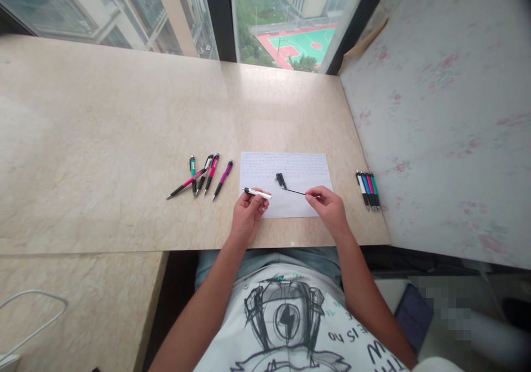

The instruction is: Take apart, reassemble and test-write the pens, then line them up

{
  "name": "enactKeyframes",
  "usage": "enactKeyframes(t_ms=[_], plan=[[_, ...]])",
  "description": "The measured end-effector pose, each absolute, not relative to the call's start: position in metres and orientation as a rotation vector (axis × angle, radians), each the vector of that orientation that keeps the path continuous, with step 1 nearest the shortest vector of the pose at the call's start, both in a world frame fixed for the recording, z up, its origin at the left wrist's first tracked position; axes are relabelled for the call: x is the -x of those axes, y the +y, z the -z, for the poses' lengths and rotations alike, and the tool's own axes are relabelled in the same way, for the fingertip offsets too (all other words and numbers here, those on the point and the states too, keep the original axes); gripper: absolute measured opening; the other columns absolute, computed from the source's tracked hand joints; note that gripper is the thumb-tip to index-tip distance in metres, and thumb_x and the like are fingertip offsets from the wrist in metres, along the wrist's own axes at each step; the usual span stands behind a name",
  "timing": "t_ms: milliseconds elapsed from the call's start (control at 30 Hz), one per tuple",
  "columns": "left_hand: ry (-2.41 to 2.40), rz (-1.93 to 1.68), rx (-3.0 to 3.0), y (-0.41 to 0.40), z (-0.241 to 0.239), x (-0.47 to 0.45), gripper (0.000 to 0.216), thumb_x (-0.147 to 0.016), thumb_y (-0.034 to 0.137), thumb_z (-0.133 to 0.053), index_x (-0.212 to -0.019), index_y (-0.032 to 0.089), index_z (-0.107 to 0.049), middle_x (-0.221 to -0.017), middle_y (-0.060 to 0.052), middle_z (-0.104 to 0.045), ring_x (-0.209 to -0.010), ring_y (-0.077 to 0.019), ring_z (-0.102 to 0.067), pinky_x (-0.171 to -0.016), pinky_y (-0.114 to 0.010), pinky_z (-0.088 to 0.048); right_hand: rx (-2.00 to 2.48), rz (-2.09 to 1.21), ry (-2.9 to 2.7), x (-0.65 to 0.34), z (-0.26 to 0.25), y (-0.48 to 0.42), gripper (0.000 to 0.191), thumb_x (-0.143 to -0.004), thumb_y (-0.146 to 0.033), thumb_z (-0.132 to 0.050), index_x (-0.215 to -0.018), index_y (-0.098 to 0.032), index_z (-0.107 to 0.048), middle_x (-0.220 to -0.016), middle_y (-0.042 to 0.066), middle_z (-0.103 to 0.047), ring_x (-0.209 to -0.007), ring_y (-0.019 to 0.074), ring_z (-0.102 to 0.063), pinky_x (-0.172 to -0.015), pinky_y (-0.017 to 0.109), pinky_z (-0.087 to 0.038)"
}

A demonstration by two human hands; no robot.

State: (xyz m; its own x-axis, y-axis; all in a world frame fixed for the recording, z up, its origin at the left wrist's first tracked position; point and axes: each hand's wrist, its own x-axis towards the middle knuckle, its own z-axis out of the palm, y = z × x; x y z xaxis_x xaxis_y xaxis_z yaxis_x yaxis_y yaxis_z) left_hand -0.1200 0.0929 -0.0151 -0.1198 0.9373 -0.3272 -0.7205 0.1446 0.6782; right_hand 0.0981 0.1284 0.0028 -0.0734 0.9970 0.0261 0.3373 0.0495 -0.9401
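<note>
My left hand (249, 213) is closed around a white pen barrel (257, 193) with a black tip, held level over the left edge of a sheet of paper (286, 164). My right hand (327, 205) pinches the end of a thin black refill (293, 191) that points left toward the barrel. A small black pen part (281, 180) lies on the paper between the hands. The paper carries faint handwriting along its top.
Several pink, green and black pens (203, 176) lie scattered left of the paper. A neat row of several pens (367, 188) lies to the right, near the wall (448, 112). The marble desk (103, 140) runs to a window (290, 18) at the back.
</note>
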Motion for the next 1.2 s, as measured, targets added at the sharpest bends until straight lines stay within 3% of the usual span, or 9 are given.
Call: enactKeyframes(t_ms=[400,567,967,1200], plan=[[0.958,-1.466,-0.42,0.092,0.015,0.117,0.024,-0.075,0.029,-0.082,-0.09,0.017,-0.069,-0.09,-0.007,-0.075,-0.069,-0.01,-0.06,-0.067,-0.023,-0.047,1.314,-0.98,-1.728,-0.094,-0.018,0.123,0.009,-0.086,-0.027,-0.064,-0.081,-0.022,-0.069,-0.084,0.004,-0.068,-0.079,0.0192,-0.063,-0.069,0.033,-0.053],[0.979,-1.446,-0.46,0.092,0.016,0.116,0.023,-0.075,0.029,-0.081,-0.091,0.017,-0.07,-0.09,-0.007,-0.075,-0.071,-0.0112,-0.062,-0.069,-0.024,-0.048,1.265,-0.946,-1.789,-0.079,-0.024,0.121,0.01,-0.086,-0.023,-0.063,-0.092,-0.023,-0.071,-0.084,0.003,-0.067,-0.075,0.0171,-0.063,-0.067,0.031,-0.053],[0.975,-1.456,-0.431,0.093,0.015,0.117,0.025,-0.074,0.031,-0.082,-0.09,0.017,-0.07,-0.089,-0.007,-0.075,-0.07,-0.0113,-0.062,-0.069,-0.025,-0.048,1.345,-0.964,-1.737,-0.077,-0.029,0.12,0.017,-0.087,-0.032,-0.064,-0.098,-0.024,-0.074,-0.087,0.004,-0.074,-0.074,0.0184,-0.066,-0.068,0.032,-0.055],[0.97,-1.465,-0.432,0.092,0.014,0.117,0.024,-0.075,0.03,-0.082,-0.091,0.017,-0.07,-0.089,-0.007,-0.075,-0.07,-0.0111,-0.061,-0.068,-0.025,-0.048,1.408,-1.069,-1.682,-0.073,-0.032,0.12,0.02,-0.086,-0.032,-0.065,-0.099,-0.022,-0.075,-0.072,0.002,-0.073,-0.067,0.0179,-0.068,-0.067,0.03,-0.054]])
